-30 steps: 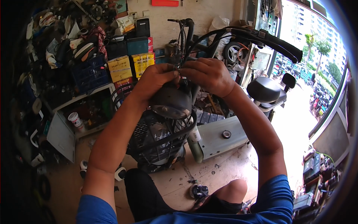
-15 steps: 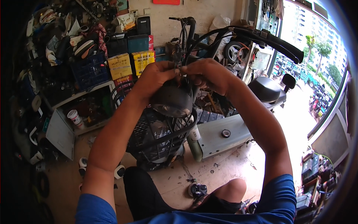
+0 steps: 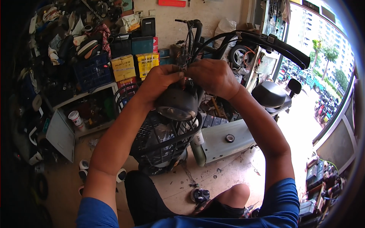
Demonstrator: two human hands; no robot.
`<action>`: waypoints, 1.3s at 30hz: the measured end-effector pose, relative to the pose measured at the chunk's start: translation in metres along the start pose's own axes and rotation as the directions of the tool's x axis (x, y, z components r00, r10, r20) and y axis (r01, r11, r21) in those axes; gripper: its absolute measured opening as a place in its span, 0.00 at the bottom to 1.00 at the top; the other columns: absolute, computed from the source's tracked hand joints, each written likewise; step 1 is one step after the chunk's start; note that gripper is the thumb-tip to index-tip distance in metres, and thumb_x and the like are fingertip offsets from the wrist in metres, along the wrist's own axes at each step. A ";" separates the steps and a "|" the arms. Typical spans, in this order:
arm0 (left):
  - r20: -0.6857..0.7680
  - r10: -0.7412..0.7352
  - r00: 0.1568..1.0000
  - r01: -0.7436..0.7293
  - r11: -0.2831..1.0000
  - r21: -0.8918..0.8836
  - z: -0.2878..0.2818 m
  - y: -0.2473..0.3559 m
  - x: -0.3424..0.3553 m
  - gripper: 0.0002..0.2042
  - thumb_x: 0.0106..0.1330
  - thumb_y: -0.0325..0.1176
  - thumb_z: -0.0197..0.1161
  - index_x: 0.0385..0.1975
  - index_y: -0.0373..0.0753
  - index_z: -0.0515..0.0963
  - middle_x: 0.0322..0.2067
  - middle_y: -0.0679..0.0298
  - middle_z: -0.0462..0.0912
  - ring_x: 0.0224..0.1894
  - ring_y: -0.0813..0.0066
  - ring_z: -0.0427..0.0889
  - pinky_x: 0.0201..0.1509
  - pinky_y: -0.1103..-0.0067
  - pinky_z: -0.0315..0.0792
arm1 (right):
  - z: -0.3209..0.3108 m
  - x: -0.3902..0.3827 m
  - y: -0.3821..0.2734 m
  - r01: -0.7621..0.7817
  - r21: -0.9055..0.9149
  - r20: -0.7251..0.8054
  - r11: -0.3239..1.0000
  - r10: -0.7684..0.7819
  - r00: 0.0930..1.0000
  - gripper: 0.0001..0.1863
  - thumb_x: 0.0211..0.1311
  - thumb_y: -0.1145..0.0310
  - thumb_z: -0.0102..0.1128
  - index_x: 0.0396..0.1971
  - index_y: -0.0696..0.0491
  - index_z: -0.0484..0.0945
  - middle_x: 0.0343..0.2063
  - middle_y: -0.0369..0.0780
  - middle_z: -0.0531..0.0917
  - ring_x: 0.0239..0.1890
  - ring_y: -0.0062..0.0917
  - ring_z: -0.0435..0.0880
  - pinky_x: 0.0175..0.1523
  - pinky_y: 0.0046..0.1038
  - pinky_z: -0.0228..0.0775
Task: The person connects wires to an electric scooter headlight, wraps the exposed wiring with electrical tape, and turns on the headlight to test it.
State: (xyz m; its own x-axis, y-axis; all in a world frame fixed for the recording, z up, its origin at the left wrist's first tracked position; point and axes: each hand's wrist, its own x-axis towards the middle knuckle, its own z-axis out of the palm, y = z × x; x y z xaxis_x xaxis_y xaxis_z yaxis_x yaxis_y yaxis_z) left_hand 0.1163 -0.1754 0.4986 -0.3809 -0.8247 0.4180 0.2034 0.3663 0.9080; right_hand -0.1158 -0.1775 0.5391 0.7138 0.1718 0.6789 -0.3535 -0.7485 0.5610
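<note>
My left hand (image 3: 160, 80) and my right hand (image 3: 213, 78) meet above the round black headlight (image 3: 177, 104) of an electric scooter. Both are closed in a pinch, fingertips nearly touching, on thin wires (image 3: 183, 51) that rise among the cables in front of the handlebar. The exact ends between the fingers are too small to make out. A black handlebar (image 3: 281, 42) with its grip reaches out to the right. Below the headlight sits a black front basket (image 3: 163, 146) with clear plastic inside.
A roll of tape (image 3: 229, 138) lies on the scooter's grey footboard (image 3: 224, 142). Yellow boxes (image 3: 147, 64) and a blue crate (image 3: 93, 72) stand at the back left, by an open cabinet (image 3: 61, 133). The black seat (image 3: 268, 94) is at right, near the bright doorway.
My right hand has turned, its back now facing up and its fingers curled closer over the pinch. The left hand stays nearly in place. The whole view has shifted slightly.
</note>
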 end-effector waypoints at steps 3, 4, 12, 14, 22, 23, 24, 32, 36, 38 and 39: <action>-0.018 0.010 1.000 -0.009 0.999 0.032 -0.002 -0.002 0.001 0.07 0.73 0.30 0.64 0.44 0.35 0.84 0.34 0.66 0.87 0.35 0.79 0.85 0.42 0.82 0.78 | 0.008 -0.001 -0.008 -0.408 0.336 0.148 0.849 0.380 0.913 0.08 0.65 0.68 0.65 0.40 0.55 0.86 0.31 0.37 0.86 0.34 0.25 0.85 0.38 0.29 0.78; -0.018 0.007 1.000 -0.007 0.999 0.031 -0.003 -0.001 0.001 0.07 0.73 0.30 0.64 0.44 0.35 0.84 0.34 0.66 0.87 0.35 0.79 0.85 0.42 0.82 0.78 | 0.009 -0.002 -0.010 -0.660 0.496 0.331 0.565 0.580 0.745 0.09 0.68 0.66 0.65 0.39 0.56 0.87 0.29 0.36 0.87 0.33 0.21 0.84 0.38 0.28 0.76; 0.030 -0.061 0.998 0.059 0.995 0.077 -0.004 0.002 0.001 0.08 0.73 0.32 0.64 0.41 0.34 0.84 0.34 0.65 0.87 0.37 0.76 0.85 0.43 0.79 0.79 | 0.001 -0.001 -0.003 -0.871 0.489 0.688 -0.054 0.637 0.348 0.12 0.70 0.64 0.66 0.39 0.59 0.86 0.30 0.37 0.87 0.32 0.21 0.85 0.36 0.25 0.76; 0.045 -0.060 0.997 0.057 0.997 0.053 -0.004 0.003 0.001 0.08 0.73 0.32 0.64 0.42 0.34 0.84 0.35 0.64 0.87 0.37 0.75 0.85 0.43 0.79 0.80 | 0.004 -0.007 -0.004 -0.861 0.463 0.508 0.209 0.734 0.451 0.12 0.70 0.64 0.66 0.39 0.59 0.86 0.31 0.38 0.87 0.33 0.23 0.87 0.36 0.26 0.77; 0.041 -0.048 0.998 0.046 0.998 0.041 -0.005 0.001 -0.001 0.08 0.73 0.32 0.65 0.41 0.33 0.84 0.34 0.64 0.87 0.36 0.75 0.86 0.43 0.78 0.80 | 0.004 -0.011 0.000 0.104 -0.099 0.002 0.990 -0.104 0.995 0.18 0.55 0.71 0.67 0.47 0.56 0.83 0.45 0.42 0.87 0.41 0.32 0.89 0.41 0.32 0.84; 0.052 -0.035 0.998 0.034 0.999 0.030 -0.004 0.000 -0.001 0.08 0.72 0.33 0.65 0.41 0.33 0.84 0.34 0.64 0.87 0.36 0.75 0.86 0.43 0.78 0.80 | 0.003 -0.011 0.000 0.106 -0.098 0.003 0.990 -0.106 0.994 0.18 0.55 0.71 0.67 0.47 0.56 0.83 0.45 0.42 0.87 0.41 0.32 0.89 0.41 0.32 0.84; 0.059 -0.023 0.998 0.022 1.000 0.022 -0.005 0.001 -0.003 0.08 0.72 0.33 0.65 0.41 0.33 0.84 0.34 0.64 0.87 0.36 0.75 0.86 0.43 0.79 0.80 | 0.003 -0.009 -0.002 0.084 -0.078 -0.016 0.993 -0.085 0.996 0.16 0.56 0.71 0.67 0.45 0.56 0.84 0.43 0.42 0.87 0.40 0.33 0.89 0.40 0.32 0.83; 0.067 -0.023 0.998 0.019 0.998 0.057 -0.011 -0.003 -0.003 0.09 0.73 0.32 0.65 0.44 0.34 0.85 0.35 0.64 0.87 0.37 0.77 0.86 0.44 0.78 0.79 | 0.003 0.009 -0.009 -0.836 0.513 0.605 0.196 0.609 0.514 0.09 0.68 0.66 0.67 0.36 0.57 0.87 0.29 0.39 0.87 0.31 0.25 0.86 0.37 0.26 0.76; 0.049 -0.025 0.999 0.022 0.999 0.045 -0.009 -0.005 0.000 0.06 0.71 0.30 0.66 0.42 0.36 0.85 0.33 0.66 0.88 0.36 0.79 0.85 0.44 0.81 0.78 | -0.005 0.007 -0.002 -0.867 0.462 0.791 -0.189 0.530 0.306 0.12 0.68 0.63 0.69 0.37 0.58 0.87 0.29 0.38 0.88 0.29 0.21 0.85 0.37 0.24 0.75; 0.052 -0.046 0.998 0.045 0.999 0.027 -0.012 -0.002 -0.004 0.06 0.71 0.29 0.66 0.42 0.36 0.85 0.33 0.66 0.88 0.37 0.79 0.85 0.44 0.80 0.79 | -0.003 0.004 -0.012 -0.886 0.455 0.728 -0.089 0.610 0.313 0.11 0.68 0.64 0.69 0.37 0.58 0.87 0.29 0.39 0.88 0.28 0.21 0.85 0.37 0.25 0.76; 0.076 -0.066 0.995 0.066 0.998 0.004 -0.010 0.000 -0.004 0.06 0.71 0.29 0.66 0.42 0.36 0.85 0.33 0.66 0.88 0.37 0.78 0.85 0.44 0.80 0.79 | 0.000 -0.006 -0.017 -0.841 0.445 0.452 0.306 0.734 0.506 0.10 0.67 0.65 0.69 0.37 0.58 0.87 0.29 0.41 0.88 0.29 0.23 0.86 0.36 0.27 0.77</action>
State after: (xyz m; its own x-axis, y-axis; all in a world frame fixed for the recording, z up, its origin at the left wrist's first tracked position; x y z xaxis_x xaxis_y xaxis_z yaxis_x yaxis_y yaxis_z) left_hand 0.1270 -0.1768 0.4963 -0.4611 -0.8120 0.3580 0.1739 0.3129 0.9337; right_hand -0.1140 -0.1660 0.5250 0.3755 -0.7522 0.5415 -0.4398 -0.6589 -0.6103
